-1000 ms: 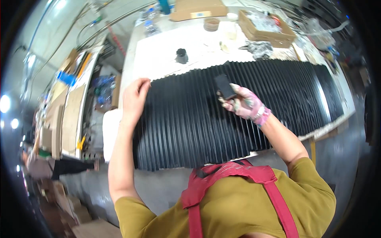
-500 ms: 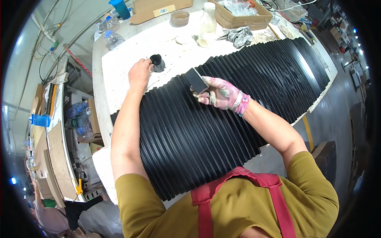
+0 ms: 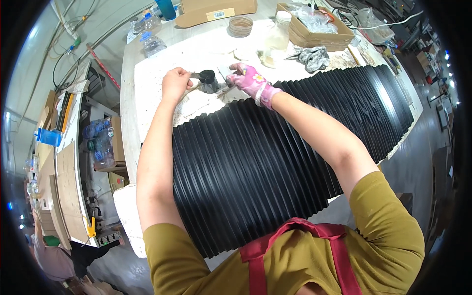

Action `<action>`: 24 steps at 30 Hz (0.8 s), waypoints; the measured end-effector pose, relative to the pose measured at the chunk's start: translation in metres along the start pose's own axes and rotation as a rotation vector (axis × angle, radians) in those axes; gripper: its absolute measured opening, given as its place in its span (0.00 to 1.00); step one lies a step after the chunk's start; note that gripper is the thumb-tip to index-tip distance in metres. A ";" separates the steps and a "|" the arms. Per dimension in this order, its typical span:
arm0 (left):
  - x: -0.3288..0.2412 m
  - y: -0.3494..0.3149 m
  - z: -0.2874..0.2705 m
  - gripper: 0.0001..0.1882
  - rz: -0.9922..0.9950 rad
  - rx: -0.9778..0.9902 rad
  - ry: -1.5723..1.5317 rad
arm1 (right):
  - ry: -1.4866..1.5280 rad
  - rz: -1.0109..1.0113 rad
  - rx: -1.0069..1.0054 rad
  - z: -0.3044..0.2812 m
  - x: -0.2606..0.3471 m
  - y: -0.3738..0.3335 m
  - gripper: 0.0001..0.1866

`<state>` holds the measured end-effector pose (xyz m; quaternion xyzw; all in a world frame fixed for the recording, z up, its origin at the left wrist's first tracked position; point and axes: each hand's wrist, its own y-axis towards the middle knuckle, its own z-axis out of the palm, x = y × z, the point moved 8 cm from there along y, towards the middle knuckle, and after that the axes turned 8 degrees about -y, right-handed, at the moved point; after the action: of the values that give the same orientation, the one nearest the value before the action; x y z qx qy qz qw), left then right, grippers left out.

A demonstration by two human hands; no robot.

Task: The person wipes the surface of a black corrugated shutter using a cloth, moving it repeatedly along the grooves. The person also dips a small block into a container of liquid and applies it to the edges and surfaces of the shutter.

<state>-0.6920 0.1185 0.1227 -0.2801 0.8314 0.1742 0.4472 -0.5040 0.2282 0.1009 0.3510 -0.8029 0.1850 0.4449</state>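
Observation:
My left hand [image 3: 177, 84], bare, pinches a thin dark stick [image 3: 195, 75] that reaches to the rim of a small black cup [image 3: 209, 86]. Whether the stick belongs to the cup or lies loose in it, I cannot tell. Just right of the cup, my right hand [image 3: 251, 82], in a pink flowered glove, grips a small flat block [image 3: 224, 74] with a pale face, tilted near the cup. Below both hands, a long black ribbed bellows-like sheet [image 3: 255, 162] stretches across the table under my forearms.
Behind my hands stand a pale bottle [image 3: 278, 37], a round clear dish [image 3: 240, 26] and a cardboard box [image 3: 319, 37] of plastic bags. A crumpled grey cloth [image 3: 314, 59] lies beside them. Clear bottles [image 3: 152, 43] stand at the far left; a person [image 3: 56, 258] is beyond a side bench.
My right hand has carried the block up and left, off the ribbed sheet to beside the cup. The stick now shows between my left fingers and the cup. The view has shifted slightly.

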 end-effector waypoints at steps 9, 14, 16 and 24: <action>0.012 -0.010 -0.016 0.05 -0.188 -0.016 -0.519 | -0.266 -0.095 -0.017 0.018 0.037 0.019 0.23; 0.011 -0.017 -0.014 0.05 -0.205 0.016 -0.620 | -0.358 -0.111 -0.056 0.021 0.044 0.030 0.21; 0.012 -0.018 -0.015 0.05 -0.197 0.014 -0.603 | -0.353 -0.042 -0.039 0.019 0.047 0.030 0.22; -0.001 -0.022 -0.009 0.05 -0.155 0.049 -0.483 | -0.302 -0.086 -0.039 0.030 0.043 0.033 0.21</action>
<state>-0.6836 0.0971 0.1275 -0.2823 0.6803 0.1810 0.6517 -0.5611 0.2155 0.1220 0.4001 -0.8483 0.0955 0.3335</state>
